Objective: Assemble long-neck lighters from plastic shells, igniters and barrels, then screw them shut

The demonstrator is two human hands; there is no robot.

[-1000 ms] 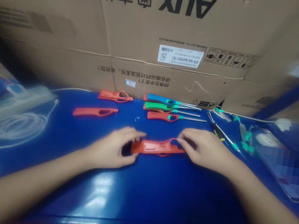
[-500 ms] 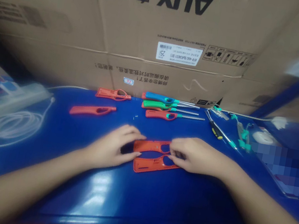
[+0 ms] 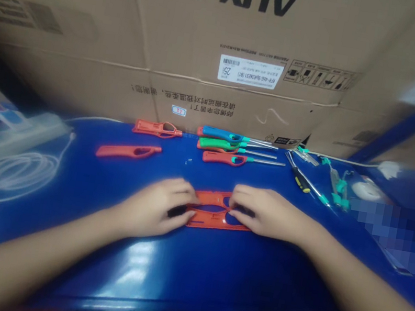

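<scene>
Two orange lighter shell halves lie side by side on the blue table, the far half (image 3: 210, 198) and the near half (image 3: 207, 219), hollow insides up. My left hand (image 3: 161, 206) has its thumb on the near half's left end and its fingers at the far half's left end. At their right ends, my right hand (image 3: 258, 209) grips both halves with curled fingers, which hide the tips. Behind them lie lighters with metal tubes: a blue one (image 3: 221, 134), a green one (image 3: 217, 144) and a red one (image 3: 225, 158).
More orange shell pieces (image 3: 128, 151) lie at the back left. A yellow-black screwdriver (image 3: 300, 183) and teal-ended small parts (image 3: 339, 188) are at the back right. A coiled white cable (image 3: 14, 171) lies left. A large cardboard box (image 3: 169, 53) stands behind the table (image 3: 187, 274).
The near shell half has moved up against the far one, narrowing the gap between them. My right hand has shifted slightly left, and both hands are closer together.
</scene>
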